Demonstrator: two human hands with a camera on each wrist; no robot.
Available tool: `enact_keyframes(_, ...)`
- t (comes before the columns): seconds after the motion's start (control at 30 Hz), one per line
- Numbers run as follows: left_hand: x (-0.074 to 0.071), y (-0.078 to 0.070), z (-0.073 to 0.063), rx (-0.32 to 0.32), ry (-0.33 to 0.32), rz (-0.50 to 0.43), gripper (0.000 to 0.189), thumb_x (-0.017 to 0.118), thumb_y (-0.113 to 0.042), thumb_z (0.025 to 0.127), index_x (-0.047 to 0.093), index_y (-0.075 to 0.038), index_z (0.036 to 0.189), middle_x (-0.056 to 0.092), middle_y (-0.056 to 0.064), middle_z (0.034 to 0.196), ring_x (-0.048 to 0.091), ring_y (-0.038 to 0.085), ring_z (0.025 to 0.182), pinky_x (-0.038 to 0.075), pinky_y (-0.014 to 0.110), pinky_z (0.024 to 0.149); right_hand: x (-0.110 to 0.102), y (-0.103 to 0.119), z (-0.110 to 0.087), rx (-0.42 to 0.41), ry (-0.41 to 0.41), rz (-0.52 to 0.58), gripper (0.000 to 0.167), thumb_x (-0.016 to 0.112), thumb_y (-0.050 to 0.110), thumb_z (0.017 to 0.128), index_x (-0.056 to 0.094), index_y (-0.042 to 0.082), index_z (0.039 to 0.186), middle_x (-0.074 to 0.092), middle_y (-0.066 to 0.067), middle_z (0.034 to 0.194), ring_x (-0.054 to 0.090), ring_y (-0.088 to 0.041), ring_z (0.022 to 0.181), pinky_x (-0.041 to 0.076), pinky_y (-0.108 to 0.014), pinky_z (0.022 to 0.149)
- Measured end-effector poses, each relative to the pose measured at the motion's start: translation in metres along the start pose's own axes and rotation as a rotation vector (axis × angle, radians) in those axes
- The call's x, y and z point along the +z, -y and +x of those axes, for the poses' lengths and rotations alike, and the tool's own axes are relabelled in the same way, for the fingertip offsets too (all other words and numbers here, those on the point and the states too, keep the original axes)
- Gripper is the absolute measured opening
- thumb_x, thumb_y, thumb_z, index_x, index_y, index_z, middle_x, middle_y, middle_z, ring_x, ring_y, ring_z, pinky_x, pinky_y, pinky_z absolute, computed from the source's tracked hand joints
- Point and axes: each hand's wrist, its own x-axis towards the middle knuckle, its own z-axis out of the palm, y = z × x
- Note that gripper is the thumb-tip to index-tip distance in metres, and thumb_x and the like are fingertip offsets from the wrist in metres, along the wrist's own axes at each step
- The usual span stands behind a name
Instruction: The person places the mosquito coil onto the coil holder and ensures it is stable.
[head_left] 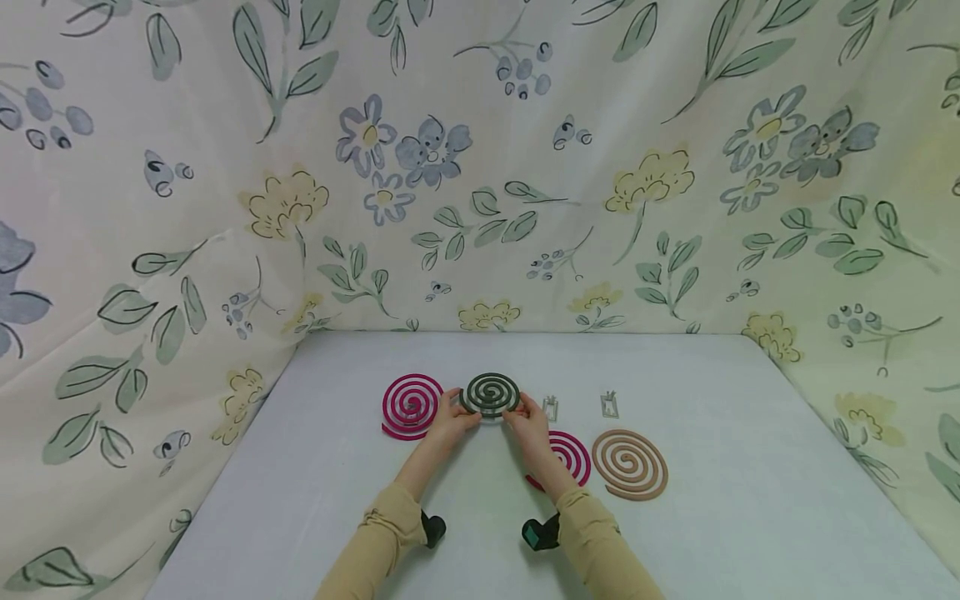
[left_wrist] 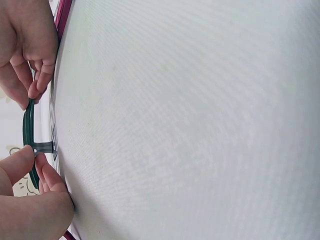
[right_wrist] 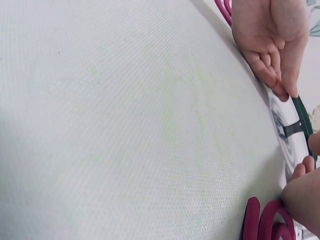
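Observation:
A dark green mosquito coil (head_left: 490, 393) lies flat, raised over the table between both hands. My left hand (head_left: 452, 422) pinches its left edge, thumb on top and fingers below. On the opposite edge, my right hand (head_left: 528, 425) pinches it the same way. Under the coil, a small metal stand (left_wrist: 44, 147) reaches from the table up to its underside. A magenta coil (head_left: 391, 407) lies beside the left hand. Another magenta coil (head_left: 576, 457) is partly hidden under the right forearm.
A tan coil (head_left: 652, 464) lies at the right, touching or close to the magenta one. Two small metal stands, one near the right hand (head_left: 551, 408) and another stand (head_left: 610, 406) farther right, lie on the white table (head_left: 300, 467). Floral cloth (head_left: 480, 200) hangs behind.

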Motion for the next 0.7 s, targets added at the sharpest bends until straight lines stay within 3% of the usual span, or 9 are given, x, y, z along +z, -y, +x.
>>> enact_keyframes(0.07,0.0,0.005,0.004,0.019,-0.004,-0.006,0.073,0.066,-0.003,0.085,0.022,0.0,0.143,0.058,0.005,0.083,0.053,0.012,0.077,0.045,0.029,0.079,0.0,0.0,0.0,-0.005,0.001,0.002,0.058,0.059,0.0,0.086,0.037,-0.01,0.139,0.051,-0.012,0.1,0.043,-0.008,0.08,0.038,-0.012,0.062)
enact_keyframes(0.1,-0.001,0.012,0.009,0.063,0.011,-0.027,0.074,0.069,-0.008,0.085,0.023,-0.002,0.142,0.058,0.003,0.081,0.053,0.011,0.076,0.045,0.027,0.077,0.0,0.0,0.0,-0.007,0.0,0.002,0.058,0.059,0.0,0.086,0.037,-0.01,0.139,0.051,-0.012,0.1,0.043,-0.008,0.079,0.038,-0.012,0.062)
enact_keyframes(0.2,-0.002,0.017,0.012,0.086,0.014,-0.03,0.075,0.071,-0.009,0.083,0.023,-0.002,0.141,0.058,0.003,0.079,0.054,0.012,0.075,0.046,0.029,0.076,0.0,0.0,0.0,-0.009,-0.001,0.001,0.058,0.059,0.0,0.086,0.037,-0.01,0.139,0.051,-0.012,0.099,0.043,-0.008,0.079,0.038,-0.012,0.062)
enact_keyframes(0.3,-0.001,0.011,0.008,0.06,0.0,-0.019,0.073,0.069,-0.006,0.084,0.024,-0.002,0.142,0.057,0.003,0.079,0.053,0.012,0.075,0.045,0.028,0.076,0.0,-0.001,0.0,-0.011,-0.002,-0.002,0.057,0.059,0.0,0.086,0.038,-0.01,0.139,0.051,-0.012,0.099,0.044,-0.008,0.078,0.039,-0.012,0.062)
enact_keyframes(0.33,0.001,0.003,0.003,0.016,-0.021,0.002,0.072,0.066,-0.003,0.085,0.024,0.0,0.142,0.057,0.004,0.08,0.052,0.012,0.076,0.045,0.029,0.078,0.0,-0.001,0.0,-0.012,-0.002,-0.002,0.057,0.059,0.0,0.086,0.038,-0.01,0.138,0.051,-0.012,0.099,0.044,-0.008,0.078,0.039,-0.012,0.062)
enact_keyframes(0.47,0.001,-0.008,-0.008,0.003,-0.013,0.009,0.069,0.063,0.0,0.087,0.021,0.003,0.143,0.055,0.004,0.081,0.049,0.01,0.075,0.043,0.023,0.074,0.0,-0.001,0.001,-0.013,-0.006,-0.002,0.058,0.06,0.0,0.086,0.038,-0.01,0.138,0.051,-0.012,0.099,0.044,-0.008,0.079,0.039,-0.012,0.063)
enact_keyframes(0.7,0.001,-0.007,-0.006,-0.012,-0.01,0.014,0.071,0.064,-0.001,0.086,0.022,0.001,0.144,0.053,0.002,0.081,0.047,0.01,0.075,0.042,0.021,0.073,0.0,-0.001,0.0,-0.013,-0.011,-0.002,0.057,0.06,0.0,0.085,0.039,-0.011,0.138,0.052,-0.012,0.099,0.044,-0.008,0.079,0.039,-0.011,0.063)
